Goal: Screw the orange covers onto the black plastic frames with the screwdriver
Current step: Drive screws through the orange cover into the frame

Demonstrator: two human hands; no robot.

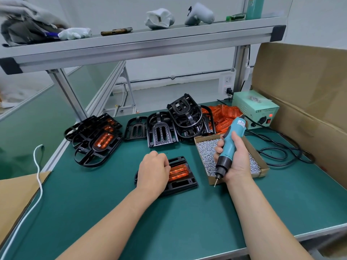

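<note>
A black plastic frame [183, 182] lies flat on the green mat in front of me, with an orange cover [178, 172] seated in its middle. My left hand [153, 172] rests on the frame's left part with curled fingers, hiding that side. My right hand [234, 160] grips a teal electric screwdriver [228, 145], bit pointing down just right of the frame, above the near edge of a cardboard box of screws [208, 156]. A stack of finished frames with orange covers [97, 141] sits at the left.
Bare black frames [180, 121] are piled at the back centre, loose orange covers [223, 115] behind them. A green power supply [255, 109] with a black cable [281, 152] stands back right. Large cardboard [304, 102] walls the right side. A white cord [38, 173] hangs left.
</note>
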